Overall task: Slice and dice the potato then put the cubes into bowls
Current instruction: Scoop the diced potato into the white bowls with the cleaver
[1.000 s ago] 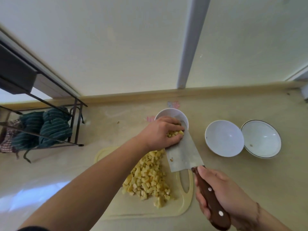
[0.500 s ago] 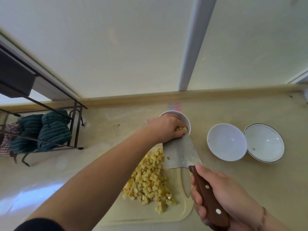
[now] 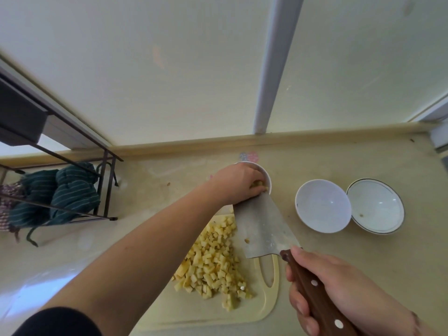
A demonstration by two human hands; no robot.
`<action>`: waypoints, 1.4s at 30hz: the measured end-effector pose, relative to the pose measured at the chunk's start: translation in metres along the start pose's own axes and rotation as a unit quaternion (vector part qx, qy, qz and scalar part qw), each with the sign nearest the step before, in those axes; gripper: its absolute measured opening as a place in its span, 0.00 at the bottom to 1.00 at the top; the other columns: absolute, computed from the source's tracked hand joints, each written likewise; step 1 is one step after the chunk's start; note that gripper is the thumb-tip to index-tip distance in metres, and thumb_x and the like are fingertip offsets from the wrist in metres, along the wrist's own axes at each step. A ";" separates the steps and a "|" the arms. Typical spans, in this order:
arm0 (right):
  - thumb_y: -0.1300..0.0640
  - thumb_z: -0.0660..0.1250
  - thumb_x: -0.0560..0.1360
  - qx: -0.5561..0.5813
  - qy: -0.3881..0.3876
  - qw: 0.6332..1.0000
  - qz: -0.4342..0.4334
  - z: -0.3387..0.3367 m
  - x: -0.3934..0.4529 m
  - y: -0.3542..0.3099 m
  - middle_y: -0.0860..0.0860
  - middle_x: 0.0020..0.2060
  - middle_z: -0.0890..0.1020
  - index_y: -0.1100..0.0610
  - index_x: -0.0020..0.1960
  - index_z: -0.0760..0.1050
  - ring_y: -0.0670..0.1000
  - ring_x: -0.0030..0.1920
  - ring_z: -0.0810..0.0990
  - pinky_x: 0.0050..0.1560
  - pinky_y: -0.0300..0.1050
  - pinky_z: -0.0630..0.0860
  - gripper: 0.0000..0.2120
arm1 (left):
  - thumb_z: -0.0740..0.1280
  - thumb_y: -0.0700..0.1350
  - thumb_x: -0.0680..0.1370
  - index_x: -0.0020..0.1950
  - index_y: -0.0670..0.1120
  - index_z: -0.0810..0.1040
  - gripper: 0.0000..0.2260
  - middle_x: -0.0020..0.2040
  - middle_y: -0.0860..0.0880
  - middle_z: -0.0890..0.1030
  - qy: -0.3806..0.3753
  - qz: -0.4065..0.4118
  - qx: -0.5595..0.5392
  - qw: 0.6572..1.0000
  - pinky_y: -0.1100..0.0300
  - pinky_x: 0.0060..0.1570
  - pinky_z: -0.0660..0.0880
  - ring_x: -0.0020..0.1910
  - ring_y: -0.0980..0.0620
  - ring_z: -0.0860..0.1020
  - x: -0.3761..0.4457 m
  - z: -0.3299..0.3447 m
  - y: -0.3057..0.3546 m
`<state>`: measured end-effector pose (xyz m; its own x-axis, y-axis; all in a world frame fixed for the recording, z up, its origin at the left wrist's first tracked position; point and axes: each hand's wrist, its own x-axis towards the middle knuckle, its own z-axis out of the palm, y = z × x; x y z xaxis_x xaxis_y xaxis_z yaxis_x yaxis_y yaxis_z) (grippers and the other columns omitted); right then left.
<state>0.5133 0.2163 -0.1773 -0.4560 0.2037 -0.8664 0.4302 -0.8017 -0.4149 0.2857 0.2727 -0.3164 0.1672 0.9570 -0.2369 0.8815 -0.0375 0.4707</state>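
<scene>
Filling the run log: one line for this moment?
step: cubes into bowl | left hand: pushing cubes off cleaver | right hand: grips handle | remaining: pile on board

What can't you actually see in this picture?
- Head view: inside of the far bowl, covered by the left hand; its fill is unknown.
- Left hand's fingertips, curled out of sight.
- Cleaver handle end, cut off by the bottom edge beside the right hand.

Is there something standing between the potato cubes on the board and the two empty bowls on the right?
Nothing visible blocks that way. Bare counter lies between the potato cubes and the near empty bowl. The cleaver in the right hand slants toward the third bowl, not across it.
</scene>
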 end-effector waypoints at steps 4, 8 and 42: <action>0.50 0.62 0.76 -0.017 -0.006 1.000 0.002 -0.002 -0.003 0.000 0.62 0.24 0.73 0.65 0.40 0.71 0.54 0.19 0.72 0.20 0.39 0.68 0.17 | 0.65 0.50 0.82 0.58 0.51 0.84 0.11 0.62 0.54 0.81 0.028 0.015 0.039 0.999 0.53 0.49 0.77 0.56 0.51 0.79 -0.001 -0.002 0.001; 0.48 0.64 0.66 -0.021 -0.012 1.000 0.000 -0.004 -0.009 0.001 0.62 0.24 0.73 0.65 0.39 0.71 0.55 0.18 0.72 0.20 0.40 0.67 0.18 | 0.64 0.51 0.83 0.55 0.53 0.85 0.10 0.56 0.51 0.83 0.033 0.013 0.010 0.999 0.50 0.50 0.78 0.53 0.49 0.80 0.000 -0.004 0.001; 0.19 0.68 0.48 -0.197 0.072 0.974 -0.090 -0.072 -0.016 0.094 0.59 0.34 0.83 0.47 0.42 0.82 0.55 0.33 0.80 0.38 0.40 0.73 0.37 | 0.65 0.46 0.81 0.64 0.41 0.81 0.15 0.62 0.45 0.81 0.305 -0.018 -0.038 0.951 0.48 0.60 0.78 0.62 0.45 0.78 -0.117 0.054 -0.020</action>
<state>0.6172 0.1784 -0.2228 -0.4494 0.4204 -0.7882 0.6319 -0.4741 -0.6131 0.2725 0.1460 -0.3443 -0.1709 0.9470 0.2722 0.8434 -0.0023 0.5374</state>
